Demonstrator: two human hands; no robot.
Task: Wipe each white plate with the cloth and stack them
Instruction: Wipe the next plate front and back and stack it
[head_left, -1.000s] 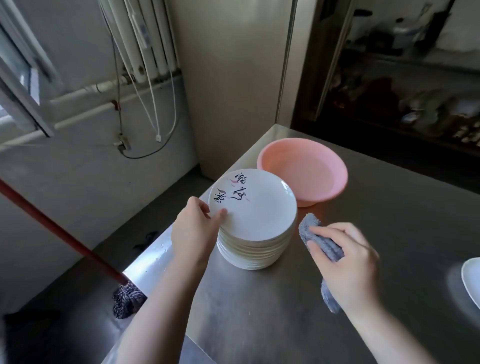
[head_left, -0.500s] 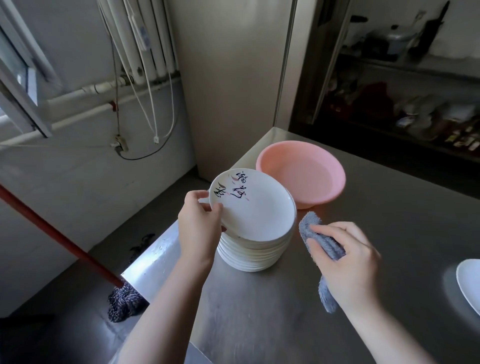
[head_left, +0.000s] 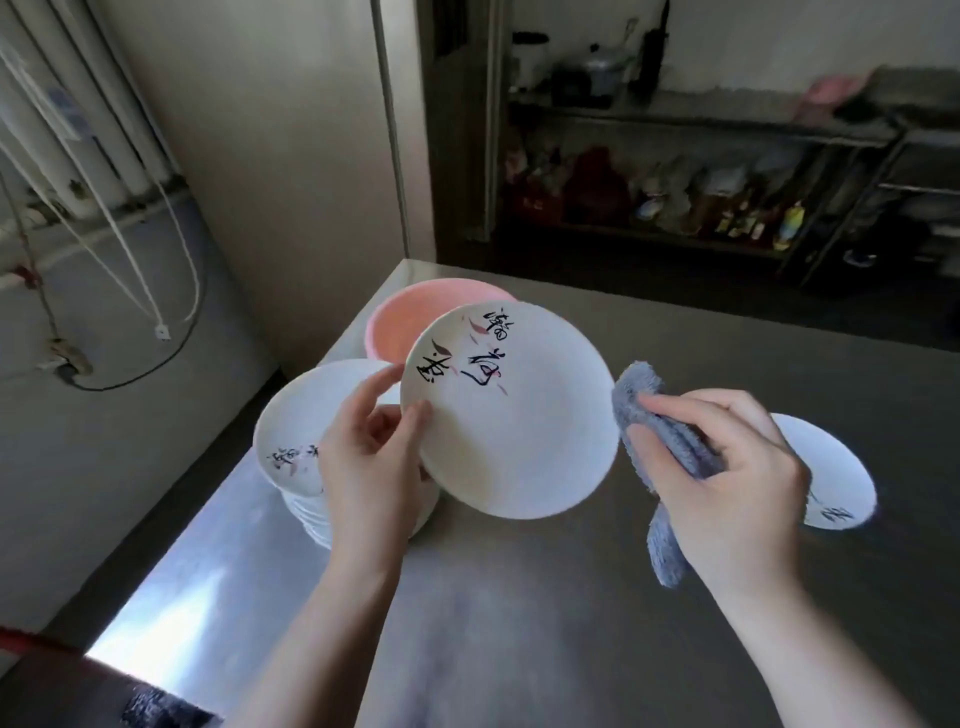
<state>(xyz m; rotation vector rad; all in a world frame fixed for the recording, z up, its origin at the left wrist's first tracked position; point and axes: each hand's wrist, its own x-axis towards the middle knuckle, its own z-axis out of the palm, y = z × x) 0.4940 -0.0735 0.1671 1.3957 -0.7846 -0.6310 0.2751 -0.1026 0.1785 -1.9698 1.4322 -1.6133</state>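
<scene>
My left hand (head_left: 371, 457) pinches the left rim of a white plate (head_left: 524, 431) with black brush writing, holding it tilted in the air above the table. My right hand (head_left: 727, 467) grips a grey-blue cloth (head_left: 660, 431) just off the plate's right edge; the cloth's upper end nearly touches the rim. Below my left hand stands a stack of white plates (head_left: 301, 415), partly hidden by the hand. A single white plate (head_left: 836, 478) lies on the table behind my right hand.
A pink plastic basin (head_left: 400, 322) sits behind the lifted plate near the far left corner of the steel table (head_left: 519, 623). The table's left edge drops to the floor. Dark shelves with bottles and pots stand beyond the table.
My left hand lifted the top plate off the stack and carried it up and to the right. My right hand with the cloth rose toward the plate's edge.
</scene>
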